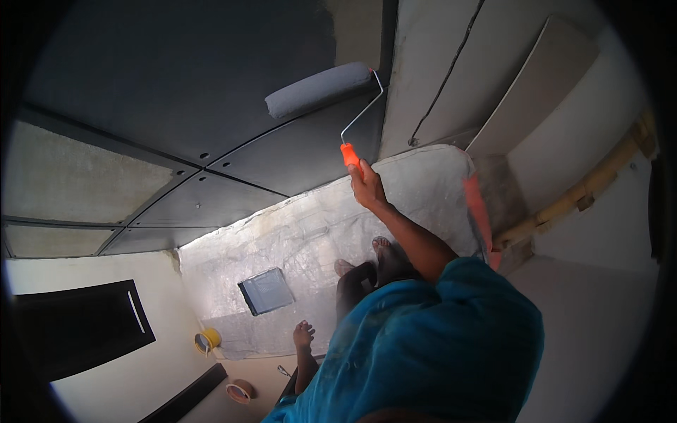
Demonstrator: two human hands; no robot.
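My right hand (367, 187) is wrapped round the orange handle (349, 154) of a paint roller, arm stretched forward. The roller's thick grey sleeve (317, 90) is up at the dark grey panelled wall (176, 70); whether it presses on the surface is hard to tell. Bare lighter patches show on the panels, one at the left (77, 173) and one near the top edge (363, 32). Low at my left side, my left hand (304, 334) hangs with its fingers apart and nothing in it. A paint tray (268, 290) lies on the floor ahead of that hand.
Crinkled plastic sheeting (310, 233) covers the floor under my feet. To the left stand a yellow bucket (208, 340) and a roll of tape (240, 391). A loose board (532, 84) leans at the right, near a dangling dark cable (451, 67) and a bamboo pole (575, 197).
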